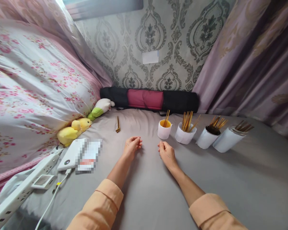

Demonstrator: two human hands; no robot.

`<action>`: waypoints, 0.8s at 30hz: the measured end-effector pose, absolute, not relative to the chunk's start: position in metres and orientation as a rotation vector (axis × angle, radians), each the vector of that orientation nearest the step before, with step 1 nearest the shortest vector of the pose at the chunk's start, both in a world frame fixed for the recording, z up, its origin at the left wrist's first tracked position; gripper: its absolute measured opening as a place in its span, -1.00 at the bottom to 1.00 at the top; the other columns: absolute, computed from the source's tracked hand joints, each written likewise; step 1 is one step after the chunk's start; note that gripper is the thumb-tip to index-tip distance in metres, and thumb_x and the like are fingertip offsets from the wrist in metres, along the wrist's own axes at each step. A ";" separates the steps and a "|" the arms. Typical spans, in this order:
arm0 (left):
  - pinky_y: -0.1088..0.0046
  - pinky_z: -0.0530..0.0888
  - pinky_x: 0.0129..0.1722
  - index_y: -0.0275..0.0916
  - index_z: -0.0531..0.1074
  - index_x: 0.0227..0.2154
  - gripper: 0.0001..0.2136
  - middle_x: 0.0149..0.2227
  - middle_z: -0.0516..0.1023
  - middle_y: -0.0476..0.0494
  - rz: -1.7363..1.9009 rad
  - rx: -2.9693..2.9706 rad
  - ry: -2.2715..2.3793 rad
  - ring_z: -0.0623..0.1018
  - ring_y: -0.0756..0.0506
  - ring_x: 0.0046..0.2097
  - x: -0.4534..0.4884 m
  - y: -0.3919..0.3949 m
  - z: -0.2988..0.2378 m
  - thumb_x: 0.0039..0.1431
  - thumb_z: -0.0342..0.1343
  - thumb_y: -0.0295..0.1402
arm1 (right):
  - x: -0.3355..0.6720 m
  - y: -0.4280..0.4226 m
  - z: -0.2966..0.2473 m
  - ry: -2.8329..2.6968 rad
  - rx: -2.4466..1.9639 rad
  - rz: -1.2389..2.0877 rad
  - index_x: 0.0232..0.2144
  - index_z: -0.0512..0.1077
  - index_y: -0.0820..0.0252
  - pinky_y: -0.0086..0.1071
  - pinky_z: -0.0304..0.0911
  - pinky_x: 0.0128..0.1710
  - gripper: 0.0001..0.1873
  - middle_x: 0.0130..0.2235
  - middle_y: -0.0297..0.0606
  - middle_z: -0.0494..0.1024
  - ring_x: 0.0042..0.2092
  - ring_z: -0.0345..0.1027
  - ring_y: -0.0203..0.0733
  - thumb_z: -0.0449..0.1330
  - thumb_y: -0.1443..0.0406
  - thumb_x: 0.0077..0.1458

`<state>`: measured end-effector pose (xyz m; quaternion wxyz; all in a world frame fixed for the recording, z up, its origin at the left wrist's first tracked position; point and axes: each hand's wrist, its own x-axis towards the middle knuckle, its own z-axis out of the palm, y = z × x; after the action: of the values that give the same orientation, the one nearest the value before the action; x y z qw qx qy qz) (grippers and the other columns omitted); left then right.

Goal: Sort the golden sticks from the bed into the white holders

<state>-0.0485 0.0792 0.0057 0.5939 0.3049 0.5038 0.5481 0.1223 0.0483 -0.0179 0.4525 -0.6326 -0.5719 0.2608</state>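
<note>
My left hand rests on the grey bedsheet with its fingers curled loosely inward and nothing visible in them. My right hand lies a little to the right, fingers also curled, just in front of a small white cup with a yellow inside that holds a few thin sticks. Three more white cups stand in a row to the right: one with several tan sticks, one with a dark inside, and one tipped over. A pair of loose sticks lies further back on the left.
A floral duvet is piled at the left, with a yellow plush toy and a green-white one. A white power bank, a power strip and a cable lie front left. A black and maroon roll bag lies against the wall.
</note>
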 end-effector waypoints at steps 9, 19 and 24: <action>0.56 0.29 -0.61 -0.36 0.37 -0.47 -0.81 -0.54 0.43 -0.12 1.271 0.842 1.365 0.40 0.06 -0.58 -0.070 0.096 0.011 -0.18 0.20 -0.38 | 0.122 0.048 -0.020 -1.440 -1.574 0.612 -0.48 0.37 0.19 -0.48 0.08 -0.55 -0.56 -0.53 -0.25 0.45 -0.55 0.25 -0.29 -0.16 0.05 0.11; 0.57 0.23 -0.65 -0.32 0.35 -0.51 -0.88 -0.57 0.41 -0.08 1.231 1.031 1.598 0.37 0.06 -0.62 -0.097 0.116 0.006 -0.18 0.12 -0.41 | 0.123 0.048 -0.021 -1.435 -1.567 0.621 -0.49 0.35 0.16 -0.47 0.08 -0.54 -0.58 -0.54 -0.28 0.44 -0.54 0.25 -0.28 -0.15 0.06 0.10; 0.56 0.25 -0.65 -0.32 0.35 -0.50 -0.88 -0.55 0.42 -0.10 1.189 1.120 1.713 0.39 0.03 -0.59 -0.112 0.122 0.006 -0.17 0.07 -0.40 | 0.123 0.049 -0.022 -1.436 -1.556 0.625 -0.49 0.35 0.16 -0.47 0.08 -0.54 -0.59 -0.55 -0.29 0.44 -0.54 0.25 -0.27 -0.15 0.07 0.10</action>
<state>-0.1122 0.1224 0.0062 0.3776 0.4383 0.6702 0.4649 0.1230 0.0487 -0.0219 0.4501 -0.6295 -0.5807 0.2529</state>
